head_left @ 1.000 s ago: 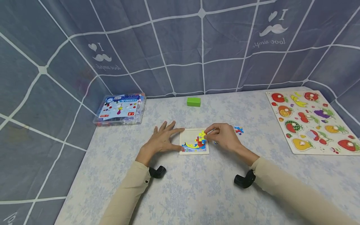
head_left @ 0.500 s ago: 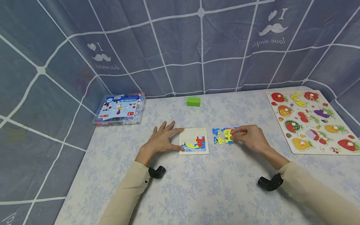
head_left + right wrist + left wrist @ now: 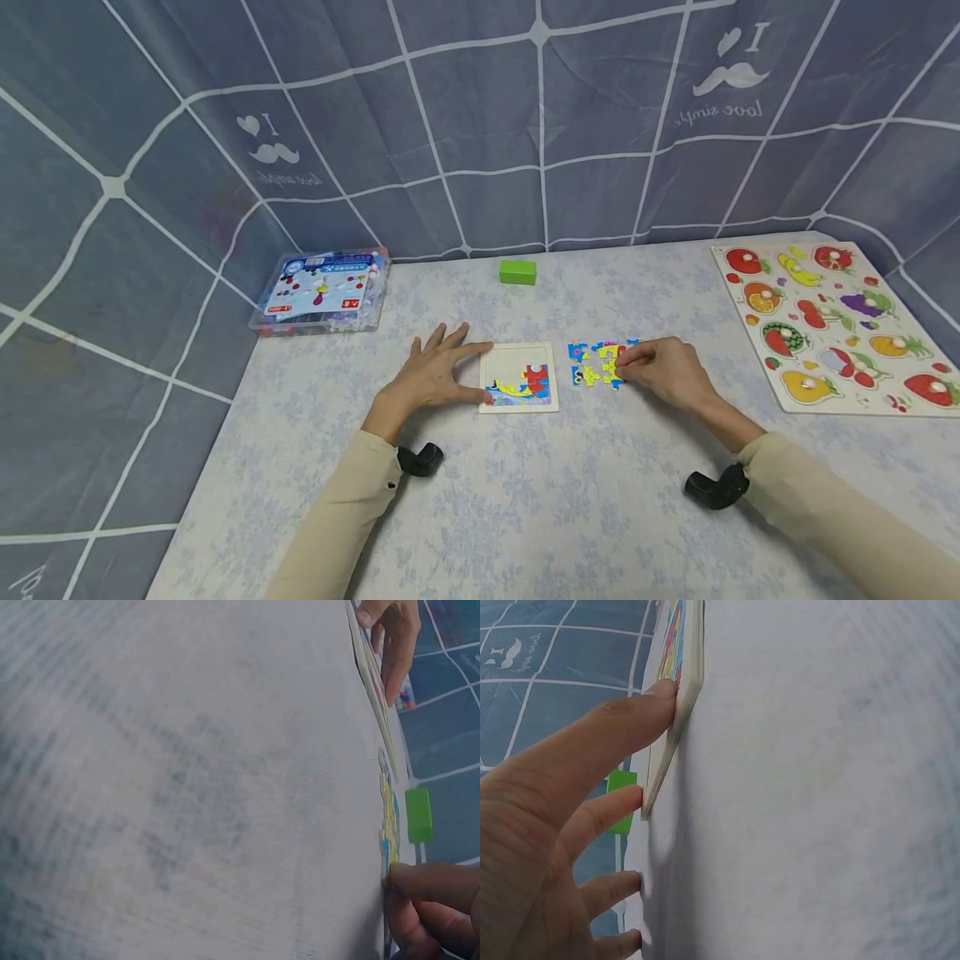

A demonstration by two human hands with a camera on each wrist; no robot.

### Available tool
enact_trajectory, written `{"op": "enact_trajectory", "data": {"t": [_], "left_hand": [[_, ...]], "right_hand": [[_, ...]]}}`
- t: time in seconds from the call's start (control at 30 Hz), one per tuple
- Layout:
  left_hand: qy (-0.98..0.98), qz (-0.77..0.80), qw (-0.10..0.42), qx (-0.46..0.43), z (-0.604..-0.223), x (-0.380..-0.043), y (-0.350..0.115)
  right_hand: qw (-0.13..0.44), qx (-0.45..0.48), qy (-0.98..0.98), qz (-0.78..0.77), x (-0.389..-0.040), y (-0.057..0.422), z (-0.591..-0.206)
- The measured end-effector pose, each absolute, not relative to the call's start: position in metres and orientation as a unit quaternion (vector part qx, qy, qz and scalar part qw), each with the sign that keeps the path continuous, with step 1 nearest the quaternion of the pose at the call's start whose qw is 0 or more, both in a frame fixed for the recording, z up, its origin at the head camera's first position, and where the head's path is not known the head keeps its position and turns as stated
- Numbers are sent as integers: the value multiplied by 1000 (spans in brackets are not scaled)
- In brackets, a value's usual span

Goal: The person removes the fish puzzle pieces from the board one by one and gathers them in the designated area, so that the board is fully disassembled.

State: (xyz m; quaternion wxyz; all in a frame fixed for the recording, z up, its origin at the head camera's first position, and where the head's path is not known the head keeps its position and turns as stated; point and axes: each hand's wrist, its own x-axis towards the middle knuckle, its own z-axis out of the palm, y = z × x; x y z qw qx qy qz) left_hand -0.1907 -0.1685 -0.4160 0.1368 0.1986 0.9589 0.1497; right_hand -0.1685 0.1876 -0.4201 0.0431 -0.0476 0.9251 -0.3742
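A small square wooden jigsaw tray (image 3: 504, 358) lies on the table, with red, yellow and blue pieces fitted along its lower and right parts. My left hand (image 3: 431, 379) is spread beside it; the thumb touches the lower left corner and the index finger the upper left. To the tray's right, several loose jigsaw pieces (image 3: 588, 375) lie in a close cluster. At the cluster's right side my right hand (image 3: 667, 371) pinches a yellow and blue jigsaw piece (image 3: 618, 382) between thumb and fingertips, partly hidden. In the right wrist view those fingertips (image 3: 397, 874) meet at the pieces' edge.
A green block (image 3: 517, 272) sits behind the tray. A clear plastic box (image 3: 322, 287) with a printed label stands at the back left. On the right lies a large fruit peg board (image 3: 836, 329). Patterned curtains (image 3: 480, 125) border the back and left.
My right hand has moved right from the tray to the loose pieces, and the yellow piece seen over the tray's right side is gone from there. My left hand stays in place.
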Motion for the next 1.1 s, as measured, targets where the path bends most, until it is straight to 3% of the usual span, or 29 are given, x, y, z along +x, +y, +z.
{"op": "enact_trajectory", "data": {"t": [0.33, 0.77, 1.1], "left_hand": [[958, 154, 136, 199, -415, -190, -168], [960, 146, 140, 194, -414, -191, -168], [959, 147, 144, 193, -416, -192, -168]], "right_hand": [[19, -73, 922, -380, -171, 179, -417], [81, -170, 904, -385, -178, 115, -417], [90, -165, 920, -343, -179, 102, -416]]}}
